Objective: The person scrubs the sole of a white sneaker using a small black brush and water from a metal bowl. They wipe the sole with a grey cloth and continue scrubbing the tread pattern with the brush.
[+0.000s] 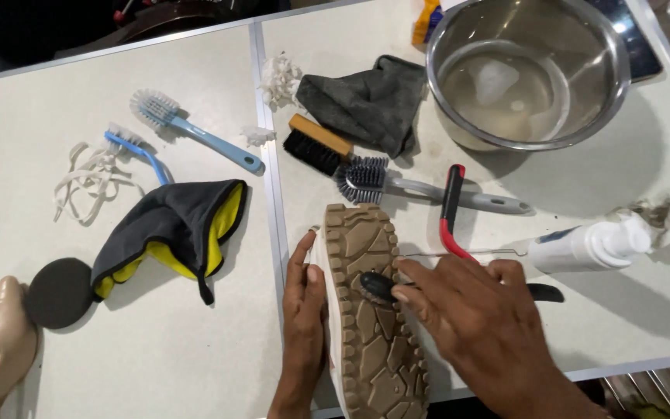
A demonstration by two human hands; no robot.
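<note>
Shoe [370, 310] sole-up at near edge of tabletop [157, 349], tread tan and mostly clean-looking; scrubbing judged midway. Steadied by left hand [304, 326], fingers [298, 268] flat and together along its side. Small black brush [381, 287] pressed on tread under right hand [474, 326], fingers clamped on it. Steel bowl [529, 74], cloths, other brushes lay beyond.
</note>
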